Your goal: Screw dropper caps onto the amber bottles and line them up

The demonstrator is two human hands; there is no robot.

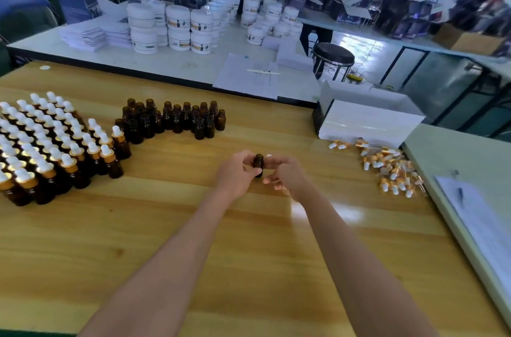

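Observation:
My left hand (pixel 236 172) grips an uncapped amber bottle (pixel 258 162) upright above the middle of the wooden table (pixel 193 226). My right hand (pixel 286 175) is right beside the bottle, fingers curled; a bit of white, probably a dropper cap (pixel 268 155), shows at its fingertips behind the bottle. Rows of capped amber bottles (pixel 49 148) stand at the left. A cluster of uncapped amber bottles (pixel 171 119) stands behind them, further right. Loose dropper caps (pixel 387 168) with gold collars lie in a pile at the right.
A white box (pixel 367 122) sits at the table's far right, behind the cap pile. A grey-green table with papers (pixel 481 223) adjoins on the right. Beyond is a white table with white jars (pixel 177 27), stacked papers and a black stool (pixel 333 54).

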